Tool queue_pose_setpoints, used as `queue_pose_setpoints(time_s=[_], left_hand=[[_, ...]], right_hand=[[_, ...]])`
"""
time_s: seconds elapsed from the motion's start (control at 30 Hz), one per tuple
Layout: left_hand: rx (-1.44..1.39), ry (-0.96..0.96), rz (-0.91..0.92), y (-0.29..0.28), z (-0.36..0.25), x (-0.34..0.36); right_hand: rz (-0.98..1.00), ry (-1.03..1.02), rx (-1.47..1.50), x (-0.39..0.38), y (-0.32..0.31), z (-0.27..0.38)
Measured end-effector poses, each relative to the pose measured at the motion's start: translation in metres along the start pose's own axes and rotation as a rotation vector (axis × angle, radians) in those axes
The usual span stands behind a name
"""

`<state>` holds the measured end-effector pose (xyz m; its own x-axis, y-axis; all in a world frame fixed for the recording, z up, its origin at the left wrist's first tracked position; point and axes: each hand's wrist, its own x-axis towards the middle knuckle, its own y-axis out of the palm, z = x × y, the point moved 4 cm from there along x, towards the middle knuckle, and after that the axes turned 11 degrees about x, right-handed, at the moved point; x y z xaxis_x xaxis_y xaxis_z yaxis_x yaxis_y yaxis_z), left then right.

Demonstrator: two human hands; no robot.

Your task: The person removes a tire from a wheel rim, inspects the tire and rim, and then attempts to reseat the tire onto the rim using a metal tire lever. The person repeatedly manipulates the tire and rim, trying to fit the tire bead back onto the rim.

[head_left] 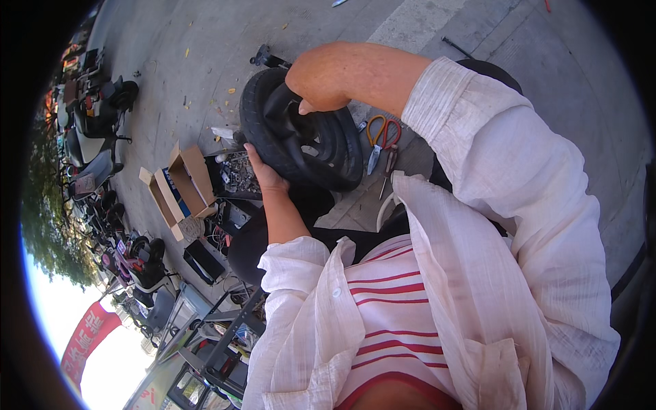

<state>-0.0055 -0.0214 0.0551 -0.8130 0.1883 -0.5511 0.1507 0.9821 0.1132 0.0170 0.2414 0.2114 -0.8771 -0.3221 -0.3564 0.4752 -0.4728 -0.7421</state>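
A black scooter tyre (256,126) with treaded sides stands tilted in front of me, above my knees. My left hand (268,174) is closed on its lower left edge, with most of the fingers out of sight against the rubber. My right hand (321,80) reaches across to the tyre's top and curls over its edge into the opening. The thumb points down inside, while the other fingers are mostly hidden. Dark folds of rubber show within the opening; I cannot tell whether they belong to an inner tube.
Orange- and red-handled scissors (376,137) and a screwdriver (391,164) lie right of the tyre. To the left are an open cardboard box (183,184), a tray of small metal parts (239,172) and a black case (203,261). Parked scooters (102,130) line the far left.
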Motion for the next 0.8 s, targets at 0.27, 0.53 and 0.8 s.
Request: queue_pose_setpoints(time_s=[0.27, 0.53, 0.8], left_hand=[[-0.013, 0.007, 0.005, -0.0044, 0.0027, 0.0019], [-0.018, 0.001, 0.002, -0.0055, 0.0039, 0.0034], [-0.009, 0.010, 0.003, -0.0096, 0.0055, 0.0065]], right_hand=[[-0.015, -0.014, 0.013, -0.0026, -0.0015, 0.0025], [-0.009, -0.030, 0.011, -0.0029, -0.0012, 0.0023], [-0.009, -0.024, -0.009, -0.0044, -0.0012, 0.0040]])
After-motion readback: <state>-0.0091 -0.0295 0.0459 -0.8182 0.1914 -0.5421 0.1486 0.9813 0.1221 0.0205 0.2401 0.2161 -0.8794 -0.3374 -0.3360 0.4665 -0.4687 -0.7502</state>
